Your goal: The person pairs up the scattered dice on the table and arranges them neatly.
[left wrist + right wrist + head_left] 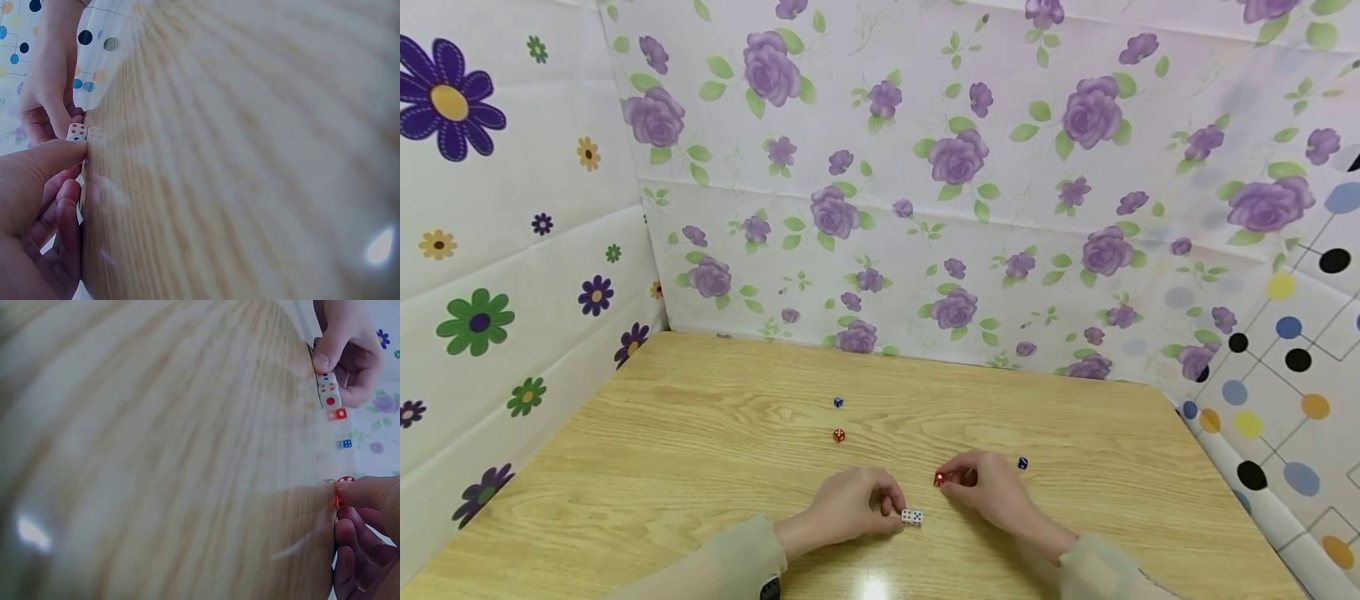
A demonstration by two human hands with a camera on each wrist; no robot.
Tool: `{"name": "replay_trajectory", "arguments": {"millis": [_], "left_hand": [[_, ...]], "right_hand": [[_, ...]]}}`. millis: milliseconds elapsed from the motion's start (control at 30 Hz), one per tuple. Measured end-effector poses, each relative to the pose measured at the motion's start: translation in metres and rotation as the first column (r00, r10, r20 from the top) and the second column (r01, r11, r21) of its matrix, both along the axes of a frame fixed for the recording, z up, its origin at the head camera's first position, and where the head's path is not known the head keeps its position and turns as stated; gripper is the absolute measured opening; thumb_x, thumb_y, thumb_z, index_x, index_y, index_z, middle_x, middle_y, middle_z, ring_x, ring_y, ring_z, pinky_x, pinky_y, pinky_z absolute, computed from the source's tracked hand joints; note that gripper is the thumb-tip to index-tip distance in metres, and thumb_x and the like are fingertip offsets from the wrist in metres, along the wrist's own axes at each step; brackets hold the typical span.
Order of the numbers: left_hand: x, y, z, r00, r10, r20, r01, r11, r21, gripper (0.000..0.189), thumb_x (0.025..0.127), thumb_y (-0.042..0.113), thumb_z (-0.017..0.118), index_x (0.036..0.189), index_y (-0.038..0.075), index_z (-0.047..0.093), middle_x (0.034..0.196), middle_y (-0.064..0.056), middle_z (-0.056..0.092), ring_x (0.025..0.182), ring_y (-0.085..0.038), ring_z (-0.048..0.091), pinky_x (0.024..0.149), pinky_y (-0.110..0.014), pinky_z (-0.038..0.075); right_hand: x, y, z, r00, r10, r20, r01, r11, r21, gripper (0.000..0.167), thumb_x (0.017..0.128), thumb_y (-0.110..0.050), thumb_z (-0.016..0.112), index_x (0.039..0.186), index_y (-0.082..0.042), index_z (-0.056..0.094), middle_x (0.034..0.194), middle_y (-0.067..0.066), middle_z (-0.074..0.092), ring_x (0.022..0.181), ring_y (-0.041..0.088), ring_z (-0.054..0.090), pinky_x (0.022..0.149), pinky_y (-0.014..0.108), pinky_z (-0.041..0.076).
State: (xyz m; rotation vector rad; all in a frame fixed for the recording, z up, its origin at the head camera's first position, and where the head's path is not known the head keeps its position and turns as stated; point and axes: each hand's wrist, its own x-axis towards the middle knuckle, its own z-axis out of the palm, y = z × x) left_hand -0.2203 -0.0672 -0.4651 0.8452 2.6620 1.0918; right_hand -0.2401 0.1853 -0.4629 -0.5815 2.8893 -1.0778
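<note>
Two white dice (912, 517) sit side by side on the table, touching each other. My left hand (853, 504) pinches the left one of the pair between thumb and index finger. A red die (939, 479) is pinched in the fingertips of my right hand (992, 492), just beyond and to the right of the white pair. In the right wrist view the red die (345, 480) is partly covered by the thumb and appears at the table surface. The left wrist view shows one white die (77, 131) above the left thumb.
Another red die (838, 435) lies farther back on the wooden table (715, 417), with a blue die (838, 402) behind it. A second blue die (1022, 462) lies just right of my right hand. Flowered cloth (887, 250) hangs behind the table.
</note>
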Motion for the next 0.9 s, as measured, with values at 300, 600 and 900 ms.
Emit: {"name": "replay_trajectory", "arguments": {"millis": [300,600,900], "left_hand": [[0.0,0.0,-0.002,1.0,-0.002,-0.003,0.002,1.0,0.006,0.013,0.08,0.031,0.081,0.083,0.028,0.069,0.07,0.019,0.057,0.06,0.005,0.046,0.057,-0.017,0.035],[0.0,0.0,-0.001,1.0,0.005,0.002,-0.005,1.0,0.005,0.013,0.08,0.03,0.082,0.083,0.028,0.069,0.07,0.018,0.058,0.06,0.004,0.046,0.058,-0.018,0.035],[0.002,0.001,0.0,1.0,0.007,0.002,-0.007,1.0,0.007,0.014,0.079,0.029,0.083,0.083,0.028,0.069,0.07,0.018,0.058,0.06,0.004,0.045,0.058,-0.019,0.035]], "right_hand": [[0.004,-0.01,-0.002,0.999,0.043,-0.002,-0.043,0.999,-0.014,0.01,0.086,-0.017,0.076,0.096,-0.02,0.077,0.079,-0.009,0.066,0.065,0.0,0.054,0.059,0.019,0.045],[0.006,-0.019,-0.001,0.996,0.093,0.003,-0.093,0.996,-0.015,0.01,0.087,-0.017,0.075,0.096,-0.022,0.077,0.077,-0.011,0.066,0.064,-0.001,0.054,0.058,0.02,0.047],[0.005,-0.022,-0.001,0.993,0.117,0.01,-0.117,0.993,-0.025,0.009,0.088,-0.016,0.074,0.096,-0.02,0.077,0.076,-0.01,0.066,0.063,-0.001,0.054,0.057,0.02,0.046]]}}
